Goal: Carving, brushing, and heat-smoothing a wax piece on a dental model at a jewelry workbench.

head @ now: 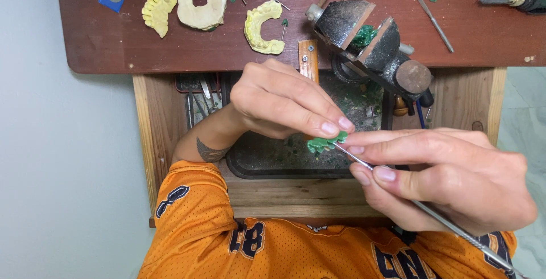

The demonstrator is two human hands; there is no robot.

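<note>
My left hand [281, 101] pinches a small green wax tooth piece [324, 143] between thumb and fingertips, above an open wooden drawer. My right hand [441, 174] grips a thin metal carving tool [455, 230] like a pen; its tip touches the right side of the green piece. The tool's handle runs down to the lower right corner. Most of the wax piece is hidden by my fingers.
A dark bench vise [372, 43] clamps a green lump on the brown bench top [102, 46]. Yellow and cream plaster dental casts [263, 27] [203, 7] lie at the back left, with small burs and hand tools. The drawer holds a dark tray [284, 159] with green shavings.
</note>
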